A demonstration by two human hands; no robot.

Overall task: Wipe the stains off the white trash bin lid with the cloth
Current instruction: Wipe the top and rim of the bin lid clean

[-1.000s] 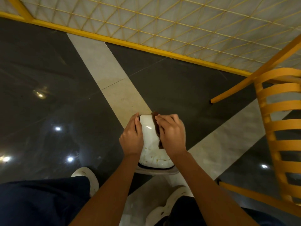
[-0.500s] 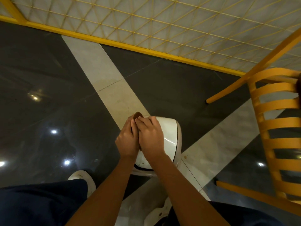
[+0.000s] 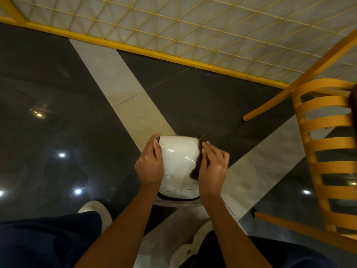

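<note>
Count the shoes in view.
2, both white. The left shoe pokes out past the trouser leg, left of the bin lid. The right shoe is nearer than the lid, partly hidden by the right arm.

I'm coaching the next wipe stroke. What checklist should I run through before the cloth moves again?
1. Left hand steadies the lid at its left edge: ok.
2. Right hand holds the cloth against the lid: ok.
3. Cloth sits over the stains: not ok. It is at the right edge, while the brownish specks lie on the near part.
4. Lid free of stains: not ok.
5. Cloth clean enough to wipe: cannot tell.
</note>
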